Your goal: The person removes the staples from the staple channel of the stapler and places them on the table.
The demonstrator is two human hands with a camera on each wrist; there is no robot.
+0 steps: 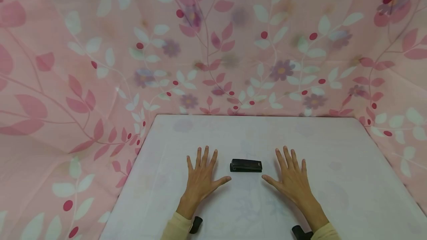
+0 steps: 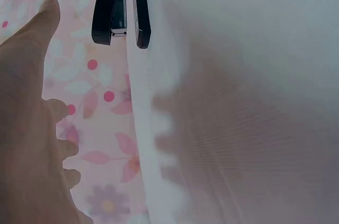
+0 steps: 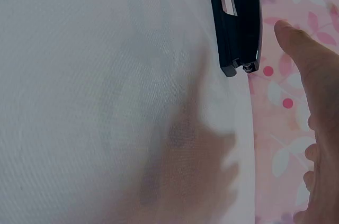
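Observation:
A black stapler (image 1: 246, 165) lies flat on the white table (image 1: 333, 158), between my two hands. My left hand (image 1: 201, 175) rests palm down to its left with fingers spread and thumb pointing toward it, a small gap apart. My right hand (image 1: 291, 175) lies palm down to the stapler's right in the same way. Neither hand touches the stapler. In the left wrist view the stapler (image 2: 121, 7) shows past my left hand's thumb (image 2: 39, 28). The right wrist view shows the stapler (image 3: 237, 20) beside my right hand's thumb (image 3: 299, 44).
A pink floral cloth (image 1: 213, 47) hangs behind and around the table, draping down past its left and right edges. Cream sleeves (image 1: 173, 229) cover both forearms, with dark wrist-camera mounts (image 1: 197, 224) beneath them.

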